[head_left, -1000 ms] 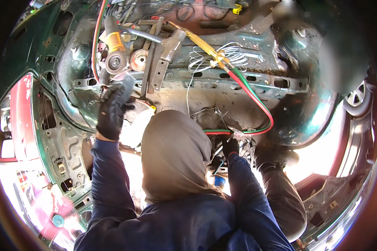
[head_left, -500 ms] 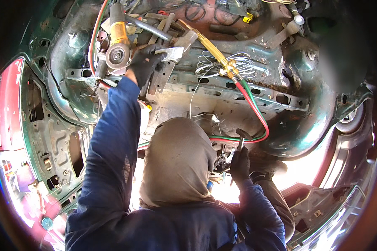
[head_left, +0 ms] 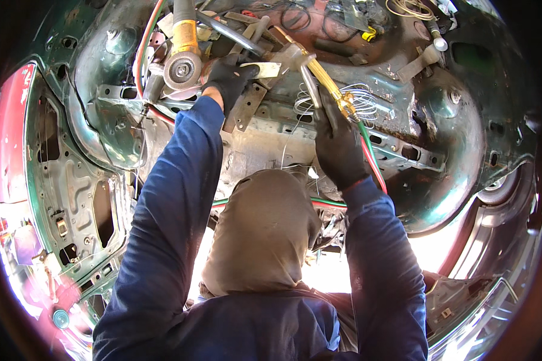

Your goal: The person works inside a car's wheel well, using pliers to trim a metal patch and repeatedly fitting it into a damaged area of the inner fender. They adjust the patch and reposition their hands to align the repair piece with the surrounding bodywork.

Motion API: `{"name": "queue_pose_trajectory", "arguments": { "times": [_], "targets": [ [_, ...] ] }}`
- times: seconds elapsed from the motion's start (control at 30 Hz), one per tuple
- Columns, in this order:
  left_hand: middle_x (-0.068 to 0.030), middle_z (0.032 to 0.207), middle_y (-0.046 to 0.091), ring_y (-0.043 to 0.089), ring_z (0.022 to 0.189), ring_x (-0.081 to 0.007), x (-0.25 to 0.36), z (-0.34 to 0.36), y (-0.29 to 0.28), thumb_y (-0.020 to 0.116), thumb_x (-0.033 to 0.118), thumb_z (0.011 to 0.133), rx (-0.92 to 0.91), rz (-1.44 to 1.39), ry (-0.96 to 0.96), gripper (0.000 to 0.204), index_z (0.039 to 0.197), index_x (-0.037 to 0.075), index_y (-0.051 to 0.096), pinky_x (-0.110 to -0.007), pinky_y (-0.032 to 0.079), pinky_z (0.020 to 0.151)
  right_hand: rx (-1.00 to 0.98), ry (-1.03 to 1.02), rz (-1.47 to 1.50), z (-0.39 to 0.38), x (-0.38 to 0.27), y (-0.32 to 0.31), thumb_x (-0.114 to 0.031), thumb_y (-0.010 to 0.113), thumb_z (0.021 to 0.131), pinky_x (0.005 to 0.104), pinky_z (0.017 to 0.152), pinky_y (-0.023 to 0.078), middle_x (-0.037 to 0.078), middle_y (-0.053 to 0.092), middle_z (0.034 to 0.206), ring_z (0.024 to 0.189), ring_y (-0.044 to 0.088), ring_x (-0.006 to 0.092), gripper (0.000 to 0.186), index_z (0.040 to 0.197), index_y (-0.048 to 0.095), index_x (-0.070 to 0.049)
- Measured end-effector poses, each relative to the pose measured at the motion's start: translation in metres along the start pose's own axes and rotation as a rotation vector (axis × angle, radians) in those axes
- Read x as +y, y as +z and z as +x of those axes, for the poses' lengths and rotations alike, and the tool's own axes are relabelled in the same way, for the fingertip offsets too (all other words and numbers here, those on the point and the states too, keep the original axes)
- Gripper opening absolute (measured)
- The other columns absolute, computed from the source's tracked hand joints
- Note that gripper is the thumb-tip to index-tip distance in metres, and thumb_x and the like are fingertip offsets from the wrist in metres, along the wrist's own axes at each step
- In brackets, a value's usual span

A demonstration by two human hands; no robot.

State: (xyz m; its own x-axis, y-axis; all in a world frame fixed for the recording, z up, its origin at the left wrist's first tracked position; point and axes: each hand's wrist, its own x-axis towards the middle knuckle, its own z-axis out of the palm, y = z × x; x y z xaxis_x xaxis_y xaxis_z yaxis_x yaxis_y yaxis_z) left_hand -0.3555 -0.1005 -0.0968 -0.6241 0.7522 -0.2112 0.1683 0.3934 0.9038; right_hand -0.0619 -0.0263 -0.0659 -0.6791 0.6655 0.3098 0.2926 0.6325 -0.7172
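In a black glove, my left hand [head_left: 230, 79] is closed on a small, flat, pale metal piece [head_left: 268, 70], whose free end points right. This piece lies close to a worn steel block [head_left: 290, 59]; whether they touch I cannot tell. My right hand [head_left: 338, 144], gloved as well, grips a hammer [head_left: 310, 86] by its bright shaft. The hammer's head is up near the block, to the right of the metal piece. Just beside the shaft lies a brass gas torch [head_left: 320, 73], partly behind my right fingers. An angle grinder [head_left: 183, 57] with a yellow body rests left of my left hand.
Red and green hoses [head_left: 373, 157] run from the torch. Coiled thin wire [head_left: 362, 101] lies beside it on the green car body [head_left: 457, 138]. A steel pipe [head_left: 232, 33] and a holed metal strip [head_left: 247, 108] lie near my left hand. A door panel [head_left: 78, 192] stands left.
My right hand has risen with the hammer from low on the right to beside the torch. My left hand still holds the metal piece; the view has shifted slightly.
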Motion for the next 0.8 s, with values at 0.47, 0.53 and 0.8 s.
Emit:
{"name": "queue_pose_trajectory", "arguments": {
  "times": [0.47, 0.53, 0.8],
  "targets": [
    [-0.0096, 0.092, 0.08, 0.07, 0.074, -0.0145, -0.011, 0.007, 0.009, 0.085, 0.024, 0.095, 0.039, -0.03, -0.014, 0.032, 0.119, 0.004, 0.079, -0.034, 0.056, 0.068, 0.007, 0.003, -0.272, 0.035, 0.03, 0.026, -0.026, 0.06, 0.114, 0.0554, 0.093, 0.06, 0.03, 0.075, 0.127, 0.109, 0.074, 0.0492, 0.043, 0.152, 0.064, -0.007],
    [-0.0096, 0.093, 0.081, 0.07, 0.075, -0.0146, -0.011, 0.005, 0.006, 0.085, 0.024, 0.095, 0.057, -0.025, -0.023, 0.032, 0.119, 0.003, 0.078, -0.034, 0.056, 0.069, -0.013, 0.008, -0.198, 0.041, 0.019, 0.024, -0.027, 0.06, 0.114, 0.0555, 0.094, 0.06, 0.029, 0.075, 0.127, 0.11, 0.074, 0.0492, 0.044, 0.153, 0.063, -0.007],
    [-0.0018, 0.082, 0.072, 0.063, 0.067, -0.0102, -0.002, -0.005, -0.004, 0.083, 0.022, 0.101, -0.046, -0.156, -0.028, 0.023, 0.114, 0.003, 0.078, -0.03, 0.051, 0.062, -0.178, 0.214, -0.238, 0.038, 0.012, 0.019, -0.038, 0.061, 0.114, 0.0575, 0.095, 0.059, 0.031, 0.076, 0.122, 0.111, 0.072, 0.0525, 0.047, 0.142, 0.069, -0.002]
  ]
}}
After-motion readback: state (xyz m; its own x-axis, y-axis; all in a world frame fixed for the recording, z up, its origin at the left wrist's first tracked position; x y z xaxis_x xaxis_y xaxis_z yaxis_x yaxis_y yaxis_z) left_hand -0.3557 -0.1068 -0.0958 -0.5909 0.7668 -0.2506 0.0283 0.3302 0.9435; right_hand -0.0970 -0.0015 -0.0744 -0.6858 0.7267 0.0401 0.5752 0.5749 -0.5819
